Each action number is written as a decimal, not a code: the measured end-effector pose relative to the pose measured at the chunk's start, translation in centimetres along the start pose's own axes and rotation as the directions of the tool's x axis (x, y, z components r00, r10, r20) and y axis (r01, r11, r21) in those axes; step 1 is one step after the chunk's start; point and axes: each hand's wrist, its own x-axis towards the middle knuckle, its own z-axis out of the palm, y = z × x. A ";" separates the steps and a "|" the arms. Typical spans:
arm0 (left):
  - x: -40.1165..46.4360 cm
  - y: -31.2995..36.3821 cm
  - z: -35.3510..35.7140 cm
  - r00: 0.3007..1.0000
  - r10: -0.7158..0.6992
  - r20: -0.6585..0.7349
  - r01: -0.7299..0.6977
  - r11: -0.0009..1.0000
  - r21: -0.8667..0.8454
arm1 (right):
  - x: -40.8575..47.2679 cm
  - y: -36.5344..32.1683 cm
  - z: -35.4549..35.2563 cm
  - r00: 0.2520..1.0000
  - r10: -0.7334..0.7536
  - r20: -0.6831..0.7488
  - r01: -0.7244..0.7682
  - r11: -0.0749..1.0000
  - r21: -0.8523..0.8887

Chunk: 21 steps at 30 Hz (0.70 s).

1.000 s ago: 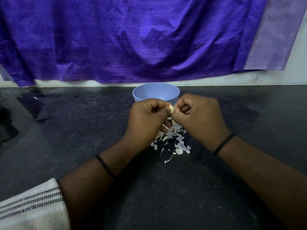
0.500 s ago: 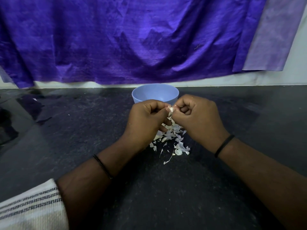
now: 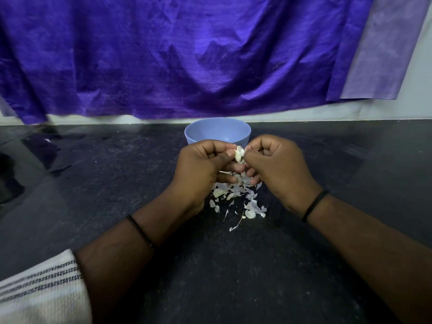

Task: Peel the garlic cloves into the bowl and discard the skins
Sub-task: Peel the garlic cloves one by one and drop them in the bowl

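A pale garlic clove [image 3: 238, 155] with loose skin is pinched between my two hands, just in front of the blue bowl [image 3: 217, 132]. My left hand [image 3: 201, 169] grips the clove from the left with curled fingers. My right hand [image 3: 278, 167] pinches its skin from the right with thumb and forefinger. A pile of white garlic skins [image 3: 243, 197] lies on the dark countertop [image 3: 93, 183] directly below the hands, partly hidden by them. The bowl's inside is mostly out of sight.
A purple cloth [image 3: 187, 57] hangs on the wall behind the bowl. A dark patch [image 3: 9, 178] lies at the counter's left edge. My striped white sleeve [image 3: 39, 291] shows at the bottom left.
The hands stay in the same spot. More of the clove and its loosened skin shows between the fingertips than a second ago.
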 end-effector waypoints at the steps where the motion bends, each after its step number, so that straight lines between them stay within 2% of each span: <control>1: 0.0 0.0 0.0 1.000 -0.002 0.002 0.002 1.000 -0.008 | 0.0 -0.1 0.0 1.000 0.013 0.001 -0.013 1.000 0.023; 9: -0.1 0.1 0.3 0.999 -0.014 -0.035 0.012 0.997 -0.077 | -0.2 -0.7 0.3 0.988 0.147 0.044 -0.153 0.951 0.270; 12: 0.0 0.2 0.2 0.999 -0.012 -0.051 0.007 0.996 -0.086 | -0.1 -0.7 0.1 0.986 0.157 0.057 -0.167 0.944 0.285; 14: 0.0 0.2 0.1 0.999 -0.008 -0.054 0.004 0.997 -0.083 | -0.1 -0.6 0.0 0.987 0.150 0.058 -0.158 0.970 0.187; 18: 0.1 0.3 -0.1 0.997 0.005 -0.072 -0.010 0.997 -0.071 | 0.3 0.4 -0.4 0.999 0.031 -0.017 -0.034 0.977 -0.211; 21: 0.2 0.3 -0.3 0.997 0.005 -0.076 -0.010 0.997 -0.072 | 0.4 0.5 -0.6 0.998 -0.058 -0.030 0.045 0.945 -0.324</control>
